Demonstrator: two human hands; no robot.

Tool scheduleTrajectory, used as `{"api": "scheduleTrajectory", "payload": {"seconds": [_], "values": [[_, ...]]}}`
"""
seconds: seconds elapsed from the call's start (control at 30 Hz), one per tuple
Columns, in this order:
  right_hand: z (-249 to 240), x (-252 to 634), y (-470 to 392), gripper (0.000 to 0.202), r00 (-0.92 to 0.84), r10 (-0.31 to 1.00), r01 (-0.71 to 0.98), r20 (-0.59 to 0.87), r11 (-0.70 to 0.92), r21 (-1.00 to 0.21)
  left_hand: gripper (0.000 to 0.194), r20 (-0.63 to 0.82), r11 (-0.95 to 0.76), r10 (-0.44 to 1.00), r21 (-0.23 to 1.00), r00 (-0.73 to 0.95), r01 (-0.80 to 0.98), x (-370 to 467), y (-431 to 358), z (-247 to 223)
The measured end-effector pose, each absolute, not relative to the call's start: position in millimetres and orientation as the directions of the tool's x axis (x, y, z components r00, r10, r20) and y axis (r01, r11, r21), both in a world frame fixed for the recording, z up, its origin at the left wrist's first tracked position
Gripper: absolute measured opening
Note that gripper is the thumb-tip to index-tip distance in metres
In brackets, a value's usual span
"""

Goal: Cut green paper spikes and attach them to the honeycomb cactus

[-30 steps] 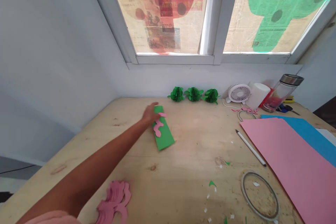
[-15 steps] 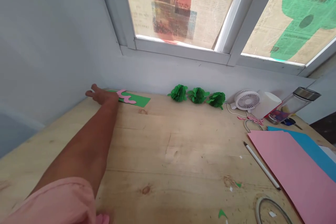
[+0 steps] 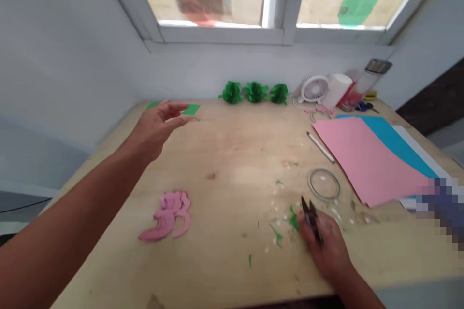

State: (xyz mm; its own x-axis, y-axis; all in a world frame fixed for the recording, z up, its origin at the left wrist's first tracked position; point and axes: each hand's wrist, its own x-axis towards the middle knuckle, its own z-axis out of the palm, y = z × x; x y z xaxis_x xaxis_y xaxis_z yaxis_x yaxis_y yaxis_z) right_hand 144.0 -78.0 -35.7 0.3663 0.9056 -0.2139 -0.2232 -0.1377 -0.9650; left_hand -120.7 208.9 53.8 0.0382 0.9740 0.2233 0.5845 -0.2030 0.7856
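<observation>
My left hand [image 3: 159, 123] is raised over the far left of the table, fingers apart and holding nothing. It partly hides a green paper strip [image 3: 191, 109]. Near the front edge my right hand [image 3: 328, 241] grips dark scissors [image 3: 311, 219], their blades slightly apart and pointing away from me. Green paper scraps [image 3: 294, 218] lie beside that hand. Pink cut-out paper pieces [image 3: 168, 216] form a pile at the front left.
Three green paper puffs [image 3: 255, 92] line the back wall. A fan [image 3: 314, 89], white roll [image 3: 338, 91] and bottle [image 3: 369, 77] stand back right. Pink sheets [image 3: 366, 159], a pencil [image 3: 321, 147] and a tape ring [image 3: 324, 184] lie at right.
My left hand has moved right, away from the left wall, and lifted. The view has shifted, bringing the pink pile and my right hand with the scissors into sight.
</observation>
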Motion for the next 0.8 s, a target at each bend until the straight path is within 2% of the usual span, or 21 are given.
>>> {"api": "scheduleTrajectory", "payload": {"seconds": [0.07,0.13,0.2,0.3,0.43,0.6,0.7,0.8], "values": [[-38,150,-74,0.039,0.377,0.9,-0.486,-0.217,-0.007,-0.874,0.032,0.139,-0.248,0.955,0.861,0.263,0.444,-103,145,57],[-38,157,-70,0.037,0.34,0.904,-0.646,-0.258,0.025,-0.763,0.029,0.067,-0.271,0.907,0.848,0.415,0.455,-84,84,52],[-36,164,-69,0.035,0.31,0.912,-0.734,-0.269,0.05,-0.677,0.02,0.021,-0.327,0.851,0.803,0.524,0.499,-61,35,38],[-31,171,-71,0.038,0.325,0.913,-0.757,-0.247,0.095,-0.647,0.018,-0.046,-0.403,0.766,0.743,0.641,0.534,-22,-9,12],[-24,177,-83,0.039,0.334,0.92,-0.752,-0.205,0.129,-0.647,0.029,-0.082,-0.568,0.692,0.552,0.717,0.611,23,-19,-5],[-19,186,-109,0.038,0.308,0.933,-0.761,-0.188,0.122,-0.637,0.026,-0.162,-0.801,0.495,0.297,0.854,0.521,52,-8,-2],[-21,189,-124,0.037,0.295,0.937,-0.764,-0.187,0.113,-0.636,0.019,-0.164,-0.792,0.475,0.349,0.865,0.501,55,-5,-2],[-25,187,-134,0.035,0.292,0.937,-0.759,-0.19,0.106,-0.642,0.013,-0.139,-0.722,0.527,0.446,0.838,0.529,52,-4,-6]]}}
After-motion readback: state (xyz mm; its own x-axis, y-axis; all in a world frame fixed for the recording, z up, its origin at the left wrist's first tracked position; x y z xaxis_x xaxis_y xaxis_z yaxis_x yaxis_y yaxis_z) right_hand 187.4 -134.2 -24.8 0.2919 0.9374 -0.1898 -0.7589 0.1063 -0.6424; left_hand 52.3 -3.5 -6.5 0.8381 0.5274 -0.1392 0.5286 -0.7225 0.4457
